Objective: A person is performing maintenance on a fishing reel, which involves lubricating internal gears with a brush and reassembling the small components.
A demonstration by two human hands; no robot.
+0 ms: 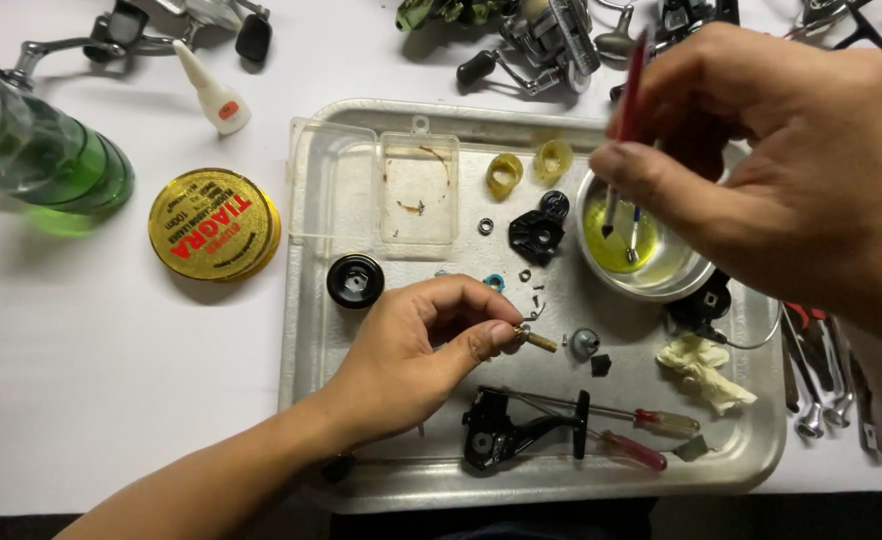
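Observation:
My left hand [416,350] pinches a small brass pin [537,340] over the metal tray [301,330]. My right hand [791,150] holds a thin red-handled brush [623,130] upright, its tip dipped into yellow liquid in a small steel bowl [641,270] at the tray's right. Loose reel parts lie between the hands: a black gear housing [536,236], two yellow rings [528,168], a black round knob [355,280], a grey ball part [585,343], tiny screws and washers.
The tray also carries a clear plastic box [376,185], a black reel frame [506,435], two red-handled screwdrivers [651,435] and a crumpled tissue [703,368]. Off the tray lie a yellow line spool [215,224], green bottle [36,150], glue tube [213,92], fishing reels [541,40] and wrenches [821,380].

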